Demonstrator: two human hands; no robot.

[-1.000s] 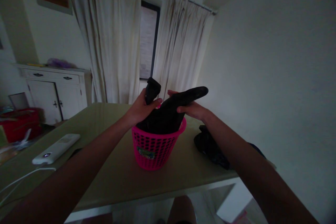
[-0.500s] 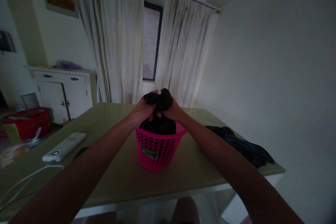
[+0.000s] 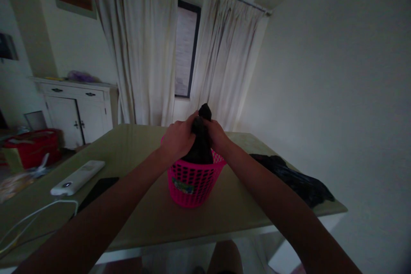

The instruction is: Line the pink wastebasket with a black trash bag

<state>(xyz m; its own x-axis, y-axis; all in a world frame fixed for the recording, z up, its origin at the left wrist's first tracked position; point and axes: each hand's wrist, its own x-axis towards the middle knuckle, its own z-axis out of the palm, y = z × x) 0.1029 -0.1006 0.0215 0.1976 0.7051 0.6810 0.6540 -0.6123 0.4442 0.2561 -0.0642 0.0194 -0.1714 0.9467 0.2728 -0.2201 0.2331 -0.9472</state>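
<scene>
A pink plastic basket [image 3: 192, 186] with holes in its wall stands upright on the table. Inside it sits a black plastic bag [image 3: 201, 152], its gathered top rising above the rim. My left hand [image 3: 180, 137] is closed round the left side of the bag's neck. From the right, my right hand [image 3: 216, 135] pinches the same neck, close against the left. A twisted black end sticks up between the two hands. What the bag contains is hidden.
More black plastic bags [image 3: 292, 177] lie flat on the right of the green tabletop [image 3: 144, 218]. On the left are a white power bank [image 3: 78, 177] with a cable and a dark flat phone-like object [image 3: 99, 190]. A white cabinet [image 3: 77, 111] stands behind.
The bag's top, earlier bunched into wide loops between my hands, is now drawn up into a narrow upright twist. My left hand has turned, with its back showing.
</scene>
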